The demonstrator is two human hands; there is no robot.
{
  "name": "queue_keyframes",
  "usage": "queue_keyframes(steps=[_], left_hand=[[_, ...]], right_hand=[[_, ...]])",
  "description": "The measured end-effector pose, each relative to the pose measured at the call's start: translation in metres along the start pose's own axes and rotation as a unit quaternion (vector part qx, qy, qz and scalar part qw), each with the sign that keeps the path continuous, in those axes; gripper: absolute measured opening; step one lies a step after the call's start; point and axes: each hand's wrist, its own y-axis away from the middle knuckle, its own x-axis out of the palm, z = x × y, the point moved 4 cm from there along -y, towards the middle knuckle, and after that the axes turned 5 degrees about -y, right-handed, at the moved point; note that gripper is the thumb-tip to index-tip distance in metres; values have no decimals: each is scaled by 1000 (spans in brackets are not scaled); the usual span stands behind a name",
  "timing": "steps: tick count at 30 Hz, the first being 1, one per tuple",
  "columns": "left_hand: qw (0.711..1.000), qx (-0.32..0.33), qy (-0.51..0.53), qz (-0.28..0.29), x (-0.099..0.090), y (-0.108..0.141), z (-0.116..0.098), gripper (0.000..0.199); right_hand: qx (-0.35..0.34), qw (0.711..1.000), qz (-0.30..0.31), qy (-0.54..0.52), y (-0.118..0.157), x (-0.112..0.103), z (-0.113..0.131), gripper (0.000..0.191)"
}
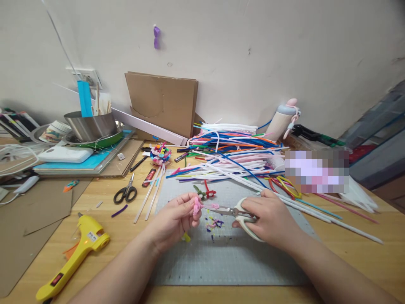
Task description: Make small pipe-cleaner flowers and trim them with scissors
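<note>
In the head view, my left hand (182, 217) is holding a small pink fuzzy piece (196, 206), its grip closed on it between thumb and fingers, above the grey gridded cutting mat (234, 266). My right hand (264, 215) is gripping the off-white plastic handles of metal-bladed scissors (236, 212); the blades are pointing toward the pink piece. Short purple, yellow and pink clippings (215, 223) are lying on the mat, with a green fuzzy piece (200, 192) and a red one (210, 192) just beyond.

Long fuzzy stems (234, 147) in white, blue, pink and orange are forming a loose pile behind. A glossy yellow glue gun (84, 249) with a red switch is resting on the wood-grain tabletop (126, 270) at left; its pale label is too small to read. Black-handled scissors (125, 193), translucent rods (148, 198) and a round multicoloured fuzzy cluster (160, 154) are lying nearby. Flat brown cardboard (163, 105) is leaning against the wall (221, 55). I am seeing no readable brand.
</note>
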Motion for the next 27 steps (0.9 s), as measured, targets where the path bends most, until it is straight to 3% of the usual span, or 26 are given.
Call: queue_keyframes(steps=[27], left_hand=[[1000, -16, -12, 16, 1, -1, 5, 7]], right_hand=[[-20, 999, -30, 14, 2, -3, 3, 28]])
